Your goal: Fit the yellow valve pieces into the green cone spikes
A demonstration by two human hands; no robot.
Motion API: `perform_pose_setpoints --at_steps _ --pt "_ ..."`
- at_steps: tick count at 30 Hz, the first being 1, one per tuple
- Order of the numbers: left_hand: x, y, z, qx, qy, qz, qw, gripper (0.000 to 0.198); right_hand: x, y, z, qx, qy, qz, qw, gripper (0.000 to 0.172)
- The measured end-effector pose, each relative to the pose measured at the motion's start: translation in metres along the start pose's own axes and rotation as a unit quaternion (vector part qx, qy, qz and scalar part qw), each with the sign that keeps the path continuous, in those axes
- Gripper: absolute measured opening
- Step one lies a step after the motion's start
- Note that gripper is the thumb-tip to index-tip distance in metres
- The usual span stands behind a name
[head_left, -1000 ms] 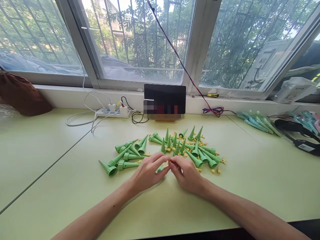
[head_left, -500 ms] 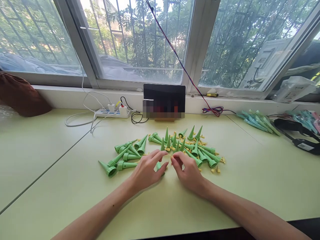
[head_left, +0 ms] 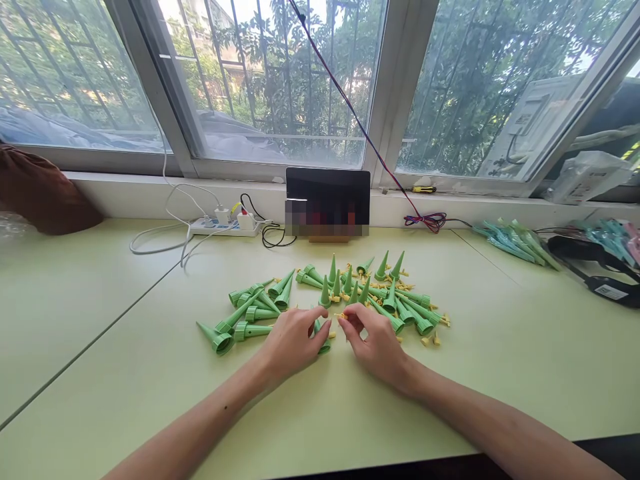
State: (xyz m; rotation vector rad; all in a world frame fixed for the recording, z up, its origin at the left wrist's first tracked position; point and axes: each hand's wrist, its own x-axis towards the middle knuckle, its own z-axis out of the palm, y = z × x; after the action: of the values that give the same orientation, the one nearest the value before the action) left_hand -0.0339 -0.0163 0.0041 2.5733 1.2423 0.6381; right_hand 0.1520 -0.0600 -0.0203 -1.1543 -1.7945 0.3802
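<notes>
My right hand (head_left: 375, 337) pinches a small yellow plastic valve (head_left: 341, 317) between thumb and fingertips, just above the table. Opposite it, my left hand (head_left: 295, 337) has its thumb and index finger apart, with nothing visible between their tips. Partly hidden behind the left thumb is a green plastic spike (head_left: 325, 347) with a ribbed cap; a yellow bit shows beside it. Several more green spikes (head_left: 256, 331) lie in a pile left of my left hand. Beyond my hands, other green spikes (head_left: 333, 271) stand point up among scattered yellow valves.
A tablet (head_left: 327, 193) leans at the back below the window. Left of it are a white power strip (head_left: 225, 227) and cables. Bundled red-blue wire (head_left: 425, 221), bagged teal and green pieces (head_left: 515, 243) and a black strap (head_left: 595, 267) lie toward the right. A brown bag (head_left: 45, 190) sits far left.
My left hand has shifted slightly left, uncovering more of the green spike behind its thumb. The yellow valve in my right fingertips shows more clearly.
</notes>
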Motion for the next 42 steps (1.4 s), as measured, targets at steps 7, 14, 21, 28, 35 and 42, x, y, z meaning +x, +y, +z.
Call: perform_pose_setpoints --at_steps 7,14,21,28,35,42 --pt "0.0009 0.0 -0.0002 0.001 -0.023 0.011 1.0 0.029 0.0006 0.0001 -0.001 -0.004 -0.002 -0.01 1.0 0.009" --pt "-0.0013 -0.0035 0.005 -0.004 -0.023 0.029 0.999 0.032 0.001 -0.001 -0.0003 0.002 -0.007 -0.013 1.0 0.007" --pt "0.0004 -0.0026 0.0039 -0.013 -0.018 0.025 0.999 0.03 0.0007 -0.0005 -0.0003 -0.001 -0.012 -0.019 1.0 0.008" --pt "0.0004 -0.0015 0.0026 -0.019 -0.012 0.003 1.0 0.027 0.0007 0.0001 -0.0001 -0.009 -0.014 -0.019 1.0 0.008" --pt "-0.0007 -0.0007 0.003 -0.035 0.022 -0.003 0.999 0.022 0.0012 -0.0022 -0.0012 -0.016 -0.022 -0.022 0.999 0.008" --pt "-0.0018 0.0018 0.002 -0.045 0.051 0.006 0.998 0.017 0.0014 -0.0024 -0.0022 -0.02 -0.035 -0.024 0.999 0.007"
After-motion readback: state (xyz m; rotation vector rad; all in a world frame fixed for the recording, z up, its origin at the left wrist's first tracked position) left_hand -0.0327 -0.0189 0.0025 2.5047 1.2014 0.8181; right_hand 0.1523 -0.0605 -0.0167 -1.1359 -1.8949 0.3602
